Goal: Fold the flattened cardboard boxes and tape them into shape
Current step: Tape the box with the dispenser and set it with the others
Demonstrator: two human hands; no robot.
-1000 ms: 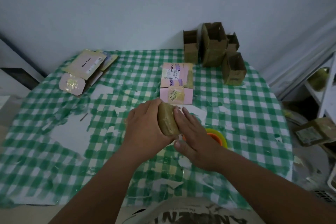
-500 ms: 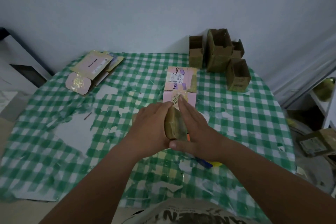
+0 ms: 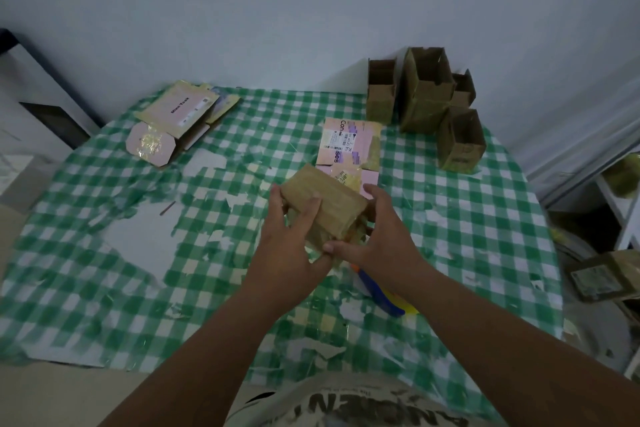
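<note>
A small brown cardboard box (image 3: 327, 203) wrapped in tape is held above the middle of the table, tilted with one broad face up. My left hand (image 3: 289, 239) grips its near left side, fingers over the top face. My right hand (image 3: 375, 236) holds its right end and underside, thumb pressed at the near corner. A flattened pink box (image 3: 349, 149) lies on the table just behind it. More flattened pink and tan boxes (image 3: 180, 118) lie at the far left.
Several folded brown boxes (image 3: 429, 97) stand open-topped at the far right by the wall. A blue and yellow tool (image 3: 381, 295) lies on the checked tablecloth (image 3: 104, 253) under my right wrist. A shelf and another box (image 3: 602, 274) sit off the table's right edge.
Both hands turned the brown box from edge-on between my palms to a broad face up and lifted it slightly away from me. The view shifted downward.
</note>
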